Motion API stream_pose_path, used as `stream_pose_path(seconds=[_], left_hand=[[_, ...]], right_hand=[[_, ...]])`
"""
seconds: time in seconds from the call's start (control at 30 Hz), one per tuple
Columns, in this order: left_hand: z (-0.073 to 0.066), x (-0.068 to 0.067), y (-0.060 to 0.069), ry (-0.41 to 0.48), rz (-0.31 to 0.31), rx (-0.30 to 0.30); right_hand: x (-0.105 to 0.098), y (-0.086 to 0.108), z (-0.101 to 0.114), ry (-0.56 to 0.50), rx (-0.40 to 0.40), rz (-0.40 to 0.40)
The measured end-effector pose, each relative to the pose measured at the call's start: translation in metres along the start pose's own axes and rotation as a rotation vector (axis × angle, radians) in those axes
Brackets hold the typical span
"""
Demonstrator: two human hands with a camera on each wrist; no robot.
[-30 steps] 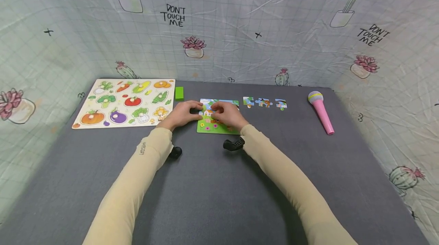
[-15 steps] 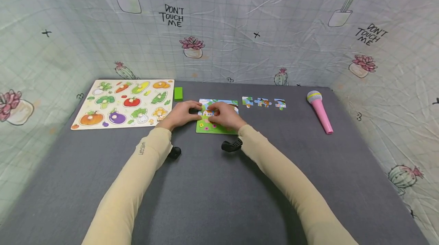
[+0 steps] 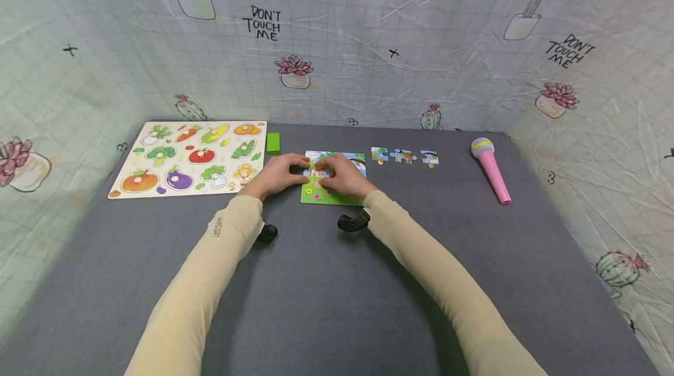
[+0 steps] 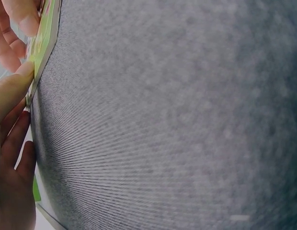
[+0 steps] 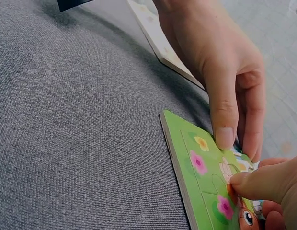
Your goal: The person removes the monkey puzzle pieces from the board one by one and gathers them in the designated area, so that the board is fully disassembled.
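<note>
A small jigsaw puzzle board (image 3: pixel 333 199) with a green border, flowers and a house picture lies flat on the grey table. My left hand (image 3: pixel 281 172) grips its left edge, the thumb (image 5: pixel 224 136) on the top face and the fingers along the side. My right hand (image 3: pixel 347 177) is over the board's middle, its thumb and forefinger curled together at a puzzle piece (image 5: pixel 231 189) set among the others. That hand covers much of the picture. Three loose puzzle pieces lie in a row to the right: one (image 3: pixel 379 155), another (image 3: pixel 404 156) and the last (image 3: pixel 429 158).
A vegetable peg board (image 3: pixel 186 157) lies to the left, with a green block (image 3: pixel 273 143) beside it. The pink toy microphone (image 3: pixel 492 171) rests at the right. Behind the table hangs a printed cloth (image 3: pixel 347 31).
My right hand has shifted slightly left over the puzzle board, its thumb and forefinger still on the picture. The left hand stays at the board's edge, and the loose pieces keep their places.
</note>
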State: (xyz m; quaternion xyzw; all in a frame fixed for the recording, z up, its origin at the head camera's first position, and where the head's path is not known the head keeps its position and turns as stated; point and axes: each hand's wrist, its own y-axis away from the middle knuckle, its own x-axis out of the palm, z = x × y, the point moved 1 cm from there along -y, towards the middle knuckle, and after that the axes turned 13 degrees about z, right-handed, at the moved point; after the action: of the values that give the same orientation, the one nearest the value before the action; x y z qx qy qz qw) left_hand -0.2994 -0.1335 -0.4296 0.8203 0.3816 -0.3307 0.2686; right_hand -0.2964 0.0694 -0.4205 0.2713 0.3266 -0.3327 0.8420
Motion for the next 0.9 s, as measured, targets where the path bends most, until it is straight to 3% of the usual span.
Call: stream_pose_path(seconds=[0.5, 0.9], left_hand=[[0.0006, -0.0005, -0.0015, -0.019, -0.008, 0.012], [-0.0013, -0.0006, -0.0004, -0.026, -0.005, 0.006]], right_hand=[[-0.0005, 0.0010, 0.0005, 0.025, 0.029, 0.003], [0.0034, 0.0022, -0.0004, -0.028, 0.017, -0.041]])
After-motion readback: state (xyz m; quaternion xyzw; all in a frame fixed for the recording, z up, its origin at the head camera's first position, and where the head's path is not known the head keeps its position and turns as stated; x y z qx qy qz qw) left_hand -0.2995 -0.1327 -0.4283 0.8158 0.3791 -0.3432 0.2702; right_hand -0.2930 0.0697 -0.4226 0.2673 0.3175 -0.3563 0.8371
